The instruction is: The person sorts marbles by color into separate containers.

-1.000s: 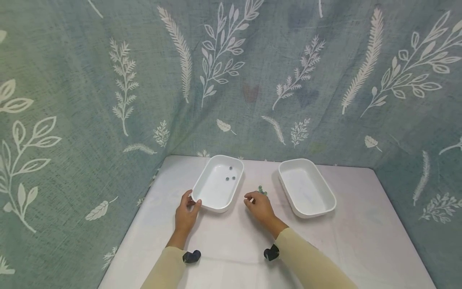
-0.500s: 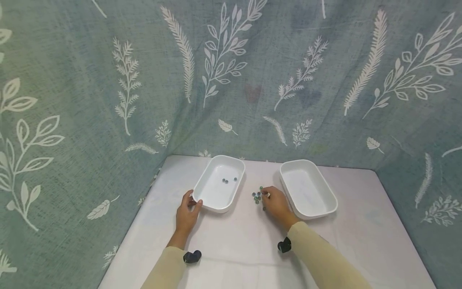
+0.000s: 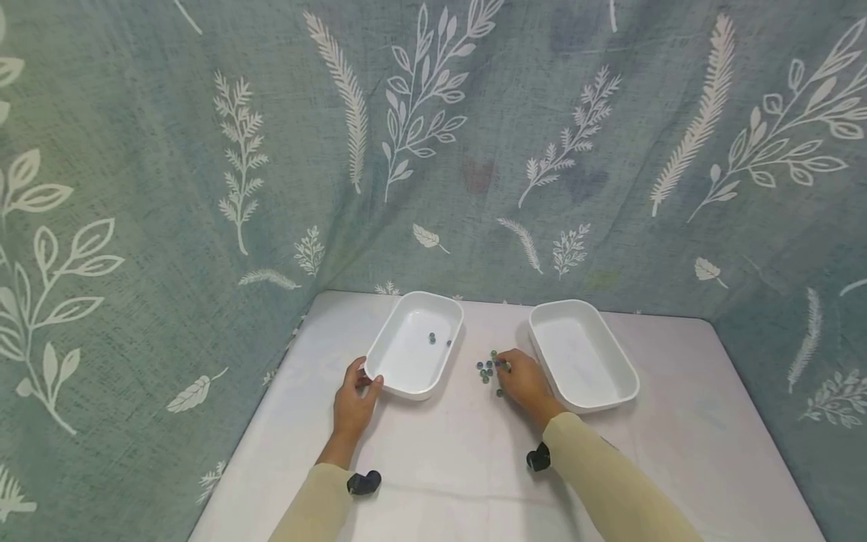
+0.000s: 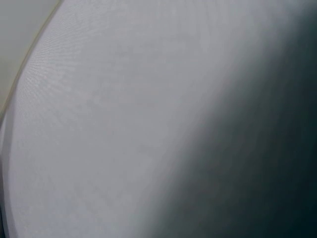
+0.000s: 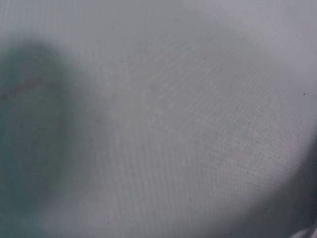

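My left hand [image 3: 354,403] holds the near left corner of a white tray [image 3: 400,366], thumb at the rim and fingers round the outside. Inside this tray lie a few small dark marbles [image 3: 432,339]. To its right, several green and dark blue marbles [image 3: 485,373] lie loose on the table. My right hand [image 3: 524,380] is at the right side of this group, fingers curled, with a marble [image 3: 499,363] between thumb and forefinger. Neither wrist view shows the fingers or marbles, only blurred pale cloth.
A second white tray [image 3: 576,361] stands just right of my right hand, with no marbles seen in it. White cloth covers the table [image 3: 433,467]. A green-grey leaf-patterned curtain [image 3: 433,248] hangs behind and at both sides.
My right hand has moved right from the gap between tray and marbles to the group's right side, uncovering more marbles. The marbles in the left tray have rolled slightly. My left hand stays.
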Motion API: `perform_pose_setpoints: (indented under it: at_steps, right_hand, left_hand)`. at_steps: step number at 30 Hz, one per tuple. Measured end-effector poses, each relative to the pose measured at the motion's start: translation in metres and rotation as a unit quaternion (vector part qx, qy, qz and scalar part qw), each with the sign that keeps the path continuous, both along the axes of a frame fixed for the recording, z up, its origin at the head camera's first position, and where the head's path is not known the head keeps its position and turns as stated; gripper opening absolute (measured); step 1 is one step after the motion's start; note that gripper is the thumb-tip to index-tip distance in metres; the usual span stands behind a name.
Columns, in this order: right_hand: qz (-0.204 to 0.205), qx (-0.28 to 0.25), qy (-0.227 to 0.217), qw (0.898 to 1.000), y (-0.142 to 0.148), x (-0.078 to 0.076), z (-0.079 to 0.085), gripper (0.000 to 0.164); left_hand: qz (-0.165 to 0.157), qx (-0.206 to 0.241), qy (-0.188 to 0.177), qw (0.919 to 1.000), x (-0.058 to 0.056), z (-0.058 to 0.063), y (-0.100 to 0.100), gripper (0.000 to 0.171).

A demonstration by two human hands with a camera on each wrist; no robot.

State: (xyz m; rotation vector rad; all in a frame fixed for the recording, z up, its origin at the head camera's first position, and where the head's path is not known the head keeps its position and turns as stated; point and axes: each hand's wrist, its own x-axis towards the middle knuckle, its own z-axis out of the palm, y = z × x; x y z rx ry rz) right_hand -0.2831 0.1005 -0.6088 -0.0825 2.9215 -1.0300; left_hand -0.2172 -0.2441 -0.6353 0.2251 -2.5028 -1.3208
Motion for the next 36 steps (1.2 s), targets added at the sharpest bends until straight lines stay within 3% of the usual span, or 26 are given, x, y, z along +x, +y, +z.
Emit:
perform_pose_setpoints:
  at_steps: [12, 36]
  right_hand:
    - [0.013, 0.014, 0.013, 1.0, 0.004, -0.004, -0.01, 0.025]
    - [0.033, 0.029, 0.007, 0.999, 0.002, -0.011, -0.01, 0.026]
  left_hand:
    - [0.001, -0.014, 0.006, 0.9999, 0.001, -0.001, 0.001, 0.057]
    - [-0.001, -0.01, 0.009, 0.9999, 0.001, -0.002, -0.001, 0.058]
